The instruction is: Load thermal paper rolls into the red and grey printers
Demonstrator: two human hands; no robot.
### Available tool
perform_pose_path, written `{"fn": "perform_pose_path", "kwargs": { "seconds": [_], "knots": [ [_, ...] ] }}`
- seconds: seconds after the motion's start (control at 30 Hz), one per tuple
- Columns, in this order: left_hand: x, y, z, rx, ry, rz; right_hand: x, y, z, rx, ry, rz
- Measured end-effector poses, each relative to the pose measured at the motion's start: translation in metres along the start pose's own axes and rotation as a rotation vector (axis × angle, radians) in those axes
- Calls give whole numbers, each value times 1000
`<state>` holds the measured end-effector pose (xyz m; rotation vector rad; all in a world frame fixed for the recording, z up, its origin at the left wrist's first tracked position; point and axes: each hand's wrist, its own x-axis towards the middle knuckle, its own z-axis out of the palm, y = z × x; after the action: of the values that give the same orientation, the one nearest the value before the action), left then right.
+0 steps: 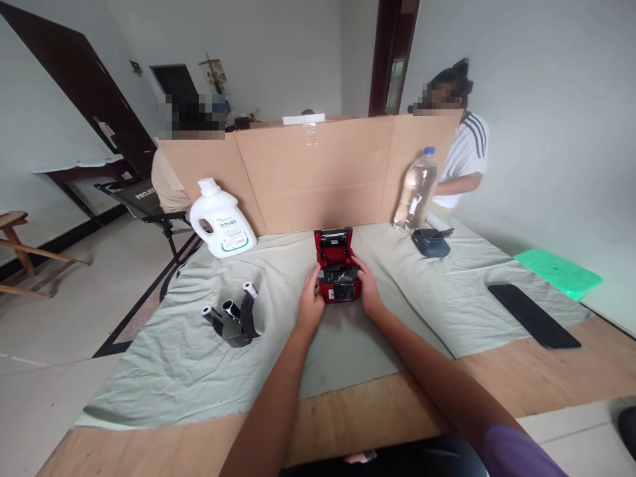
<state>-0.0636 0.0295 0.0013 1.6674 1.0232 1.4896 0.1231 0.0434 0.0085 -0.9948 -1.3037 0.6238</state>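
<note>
A small red and black portable printer [340,289] sits on the cloth in front of me with its lid [334,244] raised. My left hand [311,301] presses against its left side and my right hand [368,286] against its right side, so the two grip it between them. The inside of the printer is dark, and I cannot make out whether it holds a roll. To the left, a black holder [236,333] stands with several dark paper rolls [228,308] poking up from it.
A white jug [226,222] stands back left, a clear bottle [416,192] back right beside a dark handheld device [431,243]. A black flat slab [534,316] lies at right. A cardboard screen [313,175] bounds the back; two people sit behind it. A green stool [559,271] is at right.
</note>
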Motion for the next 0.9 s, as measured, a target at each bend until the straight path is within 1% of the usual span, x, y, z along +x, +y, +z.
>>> {"fn": "perform_pose_path", "kwargs": {
  "seconds": [0.07,0.13,0.2,0.23,0.3,0.37,0.43,0.53,0.6,0.67,0.73,0.9],
  "knots": [
    [0,1,0,-11,8,1,15,-6,-8,-9,-34,22],
    [1,2,0,-11,15,0,38,-16,-14,-81,-115,42],
    [2,2,0,-5,17,5,64,-30,-15,-278,-266,47],
    [2,1,0,0,16,9,76,-38,-12,-443,-383,42],
    [2,0,0,17,11,15,98,-53,0,-812,-653,39],
    [3,-2,-1,34,8,16,113,-64,18,-1068,-884,51],
    [3,-4,-1,47,9,19,120,-70,38,-1161,-1023,87],
    [3,-6,-1,61,6,37,124,-73,61,-1234,-1154,142],
    [4,-6,-1,68,5,45,125,-76,69,-1269,-1208,159],
    [4,-6,-1,71,5,50,124,-82,70,-1287,-1221,147],
    [4,-5,-1,71,6,53,122,-91,66,-1295,-1194,113],
    [4,-1,-3,75,6,83,115,-117,47,-1279,-1091,37]
  ]
}}
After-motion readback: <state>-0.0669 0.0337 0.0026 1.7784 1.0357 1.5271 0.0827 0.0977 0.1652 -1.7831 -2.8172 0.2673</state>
